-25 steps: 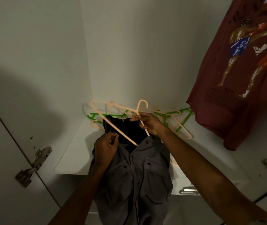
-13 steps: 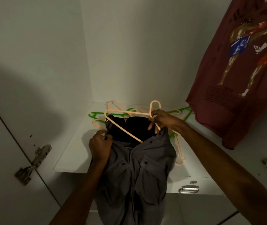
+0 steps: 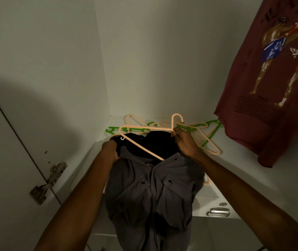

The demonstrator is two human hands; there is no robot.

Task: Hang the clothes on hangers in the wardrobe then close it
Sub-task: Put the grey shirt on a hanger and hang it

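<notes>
Two hands work a grey shirt (image 3: 155,192) over the wardrobe shelf (image 3: 93,160). The left hand (image 3: 110,151) grips the shirt's collar at its left shoulder; the right hand (image 3: 185,143) pinches a peach hanger (image 3: 141,144) just below its hook, one arm slanting into the open neck. Spare peach and green hangers (image 3: 209,132) lie on the shelf behind. A maroon T-shirt (image 3: 271,87) hangs at right.
</notes>
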